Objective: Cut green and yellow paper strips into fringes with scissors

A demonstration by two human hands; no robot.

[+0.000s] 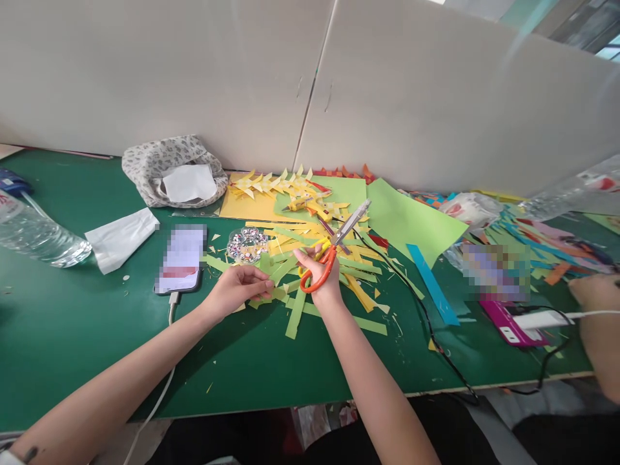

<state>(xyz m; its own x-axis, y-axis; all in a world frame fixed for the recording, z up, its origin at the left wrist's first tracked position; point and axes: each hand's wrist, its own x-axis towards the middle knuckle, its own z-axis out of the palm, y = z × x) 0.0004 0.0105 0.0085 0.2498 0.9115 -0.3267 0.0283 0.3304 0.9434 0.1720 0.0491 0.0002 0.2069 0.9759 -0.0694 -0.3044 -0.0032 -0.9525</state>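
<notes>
Pale wall (194, 77) past my fingers, green table (97, 361) below. Light-green sheet (411, 223) ahead, right of right fingers. Paper strips (294, 316) around both hands. My left hand (237, 287): fingers curled, can't tell if pinching strip. My right hand (331, 283): gripping orange-handled scissors (334, 240). Clear case (247, 245) just beyond left fingers.
</notes>
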